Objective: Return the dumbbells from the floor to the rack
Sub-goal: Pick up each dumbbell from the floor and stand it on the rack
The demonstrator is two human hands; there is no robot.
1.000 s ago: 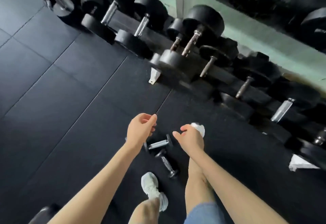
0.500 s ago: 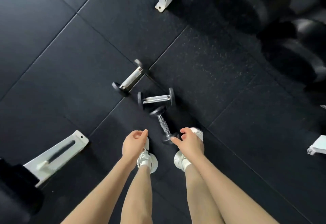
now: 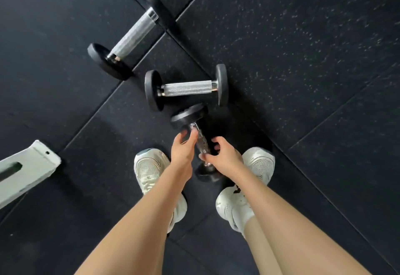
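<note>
Three small dumbbells with black heads and knurled steel handles lie on the black rubber floor. The nearest dumbbell (image 3: 200,145) lies between my shoes, pointing away from me. My left hand (image 3: 184,151) is at the left of its handle, fingers apart and just touching it near the far head. My right hand (image 3: 224,155) curls around the handle from the right, with the thumb across it. The middle dumbbell (image 3: 187,87) lies crosswise just beyond. The far dumbbell (image 3: 132,36) lies diagonally at the upper left. The rack's shelves are out of view.
A white metal foot of a frame (image 3: 26,166) lies on the floor at the left edge. My two white shoes (image 3: 151,166) (image 3: 258,162) stand either side of the nearest dumbbell. Seams cross the black floor mats (image 3: 303,58).
The view has tipped down from the rack to the floor and come much closer. Both hands have dropped from mid-air to the nearest dumbbell's handle, and the right hand has closed on it.
</note>
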